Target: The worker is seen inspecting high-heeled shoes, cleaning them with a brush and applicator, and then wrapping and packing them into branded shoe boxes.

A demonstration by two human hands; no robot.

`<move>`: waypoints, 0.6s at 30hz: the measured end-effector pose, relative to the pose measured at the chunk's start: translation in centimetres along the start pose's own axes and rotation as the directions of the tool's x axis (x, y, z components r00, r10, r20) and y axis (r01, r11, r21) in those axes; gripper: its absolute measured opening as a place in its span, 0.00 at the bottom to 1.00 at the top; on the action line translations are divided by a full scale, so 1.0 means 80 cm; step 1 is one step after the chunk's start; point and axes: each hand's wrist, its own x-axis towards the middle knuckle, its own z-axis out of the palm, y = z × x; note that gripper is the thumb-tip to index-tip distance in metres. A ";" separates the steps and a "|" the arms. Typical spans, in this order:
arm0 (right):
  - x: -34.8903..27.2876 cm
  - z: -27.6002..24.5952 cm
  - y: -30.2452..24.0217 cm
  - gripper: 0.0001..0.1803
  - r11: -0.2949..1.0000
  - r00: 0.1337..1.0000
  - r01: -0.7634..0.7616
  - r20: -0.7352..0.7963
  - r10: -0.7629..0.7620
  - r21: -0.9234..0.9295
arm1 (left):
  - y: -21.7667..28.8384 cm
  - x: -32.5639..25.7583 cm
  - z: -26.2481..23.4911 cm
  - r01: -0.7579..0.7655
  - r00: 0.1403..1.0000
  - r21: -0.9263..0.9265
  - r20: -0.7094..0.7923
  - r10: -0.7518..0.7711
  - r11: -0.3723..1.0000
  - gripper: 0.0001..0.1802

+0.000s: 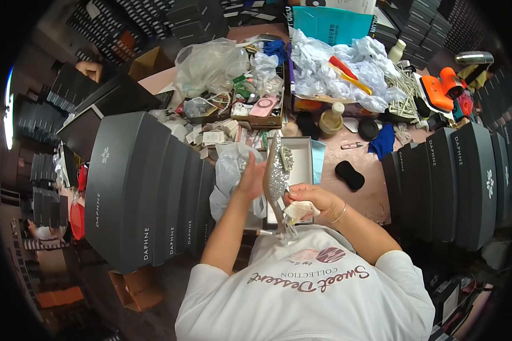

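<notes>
We take the open shoe box (pixel 308 149) at the middle of the table (pixel 375 196) as our landmark. Far to its left we see a row of dark grey closed boxes (pixel 145 190) standing on edge, packed side by side. Just left of the shoe box lies a clear plastic bag (pixel 228 170), crumpled, and our left hand (pixel 250 179) rises in front of it with the fingers spread wide, the palm against the side of a glittering silver high-heeled shoe (pixel 277 176). The shoe stands upright at the box's near left corner, toe up and thin heel pointing down toward our chest. Inside the box we see white lining, partly hidden by the shoe.

Just below the box, our right hand (pixel 313 200) is closed around a wad of pale cloth (pixel 299 211) pressed to the shoe's lower part.

Behind the shoe box sits a shallow tray (pixel 260 108) filled with small odds and ends, and beyond it to the right a large carton (pixel 338 68) heaped with crumpled white paper (pixel 324 62). Right of the shoe box lies a black sponge (pixel 350 175), and further right stands another row of dark boxes (pixel 455 182).
</notes>
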 end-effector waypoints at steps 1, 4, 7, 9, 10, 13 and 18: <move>0.001 0.009 0.002 0.12 0.999 0.995 0.016 0.102 -0.020 0.043 | -0.016 0.001 0.017 -0.033 0.995 -0.150 0.093 0.048 0.988 0.53; 0.014 -0.002 0.045 0.13 0.945 0.960 0.280 -0.063 -0.273 0.171 | -0.048 0.006 0.082 -0.145 0.944 -0.538 0.177 0.280 0.830 0.51; -0.009 0.000 0.045 0.11 0.926 0.992 0.126 -0.052 -0.115 0.356 | -0.059 -0.003 0.085 -0.166 0.925 -0.699 0.133 0.355 0.696 0.46; -0.020 -0.009 0.042 0.10 0.959 0.998 0.042 0.036 -0.055 0.282 | -0.055 -0.011 0.079 -0.170 0.948 -0.682 0.084 0.308 0.711 0.41; -0.033 -0.009 0.038 0.10 0.988 0.978 0.127 -0.180 -0.109 0.091 | -0.051 -0.013 0.078 -0.185 0.962 -0.581 0.059 0.268 0.793 0.39; -0.055 0.011 0.002 0.09 0.759 0.691 0.224 -0.450 -0.566 -0.611 | -0.026 -0.014 0.061 -0.108 0.993 -0.303 0.021 0.120 0.947 0.35; -0.027 0.046 0.025 0.07 -0.427 0.711 0.124 0.380 -0.592 -0.896 | -0.068 -0.031 0.087 0.007 0.967 -0.340 -0.237 -0.092 0.941 0.34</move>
